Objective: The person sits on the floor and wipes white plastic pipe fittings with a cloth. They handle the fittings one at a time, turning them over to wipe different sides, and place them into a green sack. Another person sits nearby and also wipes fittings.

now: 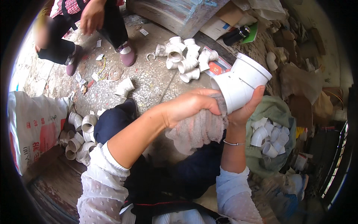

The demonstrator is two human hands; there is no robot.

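Well, wht fitting (243, 83) gripped in R hand (243, 114); L hand (192, 106) clutching rag (197, 130) (at rim).

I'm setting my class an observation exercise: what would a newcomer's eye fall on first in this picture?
Most striking is the white pipe fitting right of centre, held in the right hand while the left hand holds a grey cloth at its rim. Next come other white fittings on the speckled floor at top centre, beside a white sack at left, and in a green sack at right.
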